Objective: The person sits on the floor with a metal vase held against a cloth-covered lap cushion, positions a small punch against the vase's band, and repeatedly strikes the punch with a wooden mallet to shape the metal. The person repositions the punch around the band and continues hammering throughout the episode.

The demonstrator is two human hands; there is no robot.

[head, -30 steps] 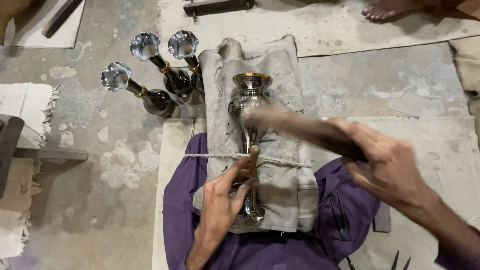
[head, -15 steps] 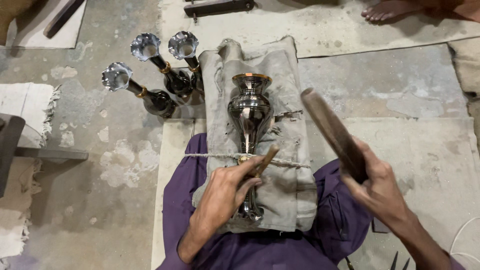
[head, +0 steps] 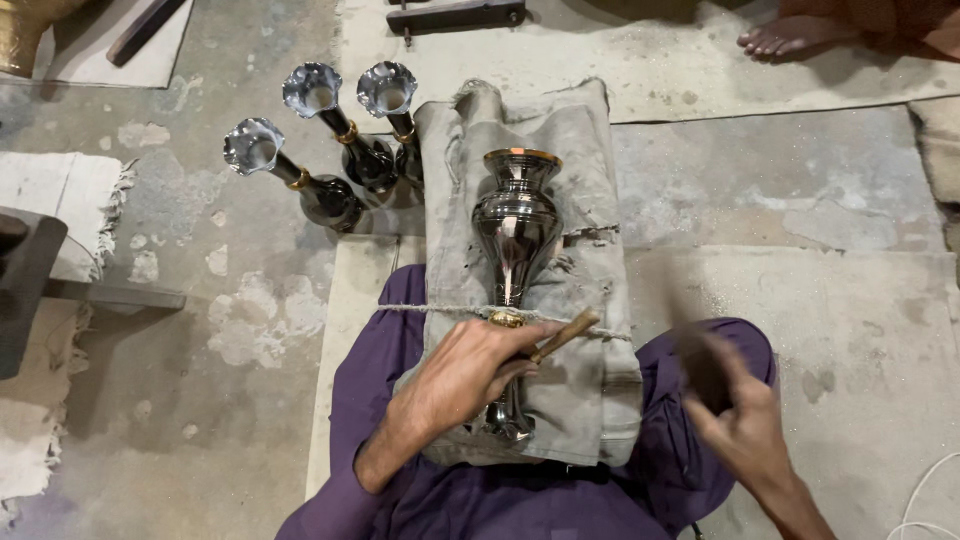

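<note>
A shiny dark metal vase (head: 517, 228) with a brass rim lies on a grey folded cloth pad (head: 590, 180) across my lap, and a string (head: 430, 309) crosses its narrow stem. My left hand (head: 462, 385) rests on the stem. It grips a small tool with a wooden handle (head: 566, 334) that points up and right. My right hand (head: 745, 430) is blurred, low at the right of the pad. It is closed around a dark wooden stick (head: 700, 365), also blurred.
Three similar metal vases (head: 330, 150) stand on the concrete floor left of the pad. A dark block (head: 30, 290) and white cloth (head: 60, 190) lie at far left. Another person's bare foot (head: 790, 35) shows at the top right, and a white cable (head: 930, 500) at the bottom right.
My right hand has swung the stick from over the vase, up to the right, then down low beside my right knee. My left hand and the tool stay on the stem.
</note>
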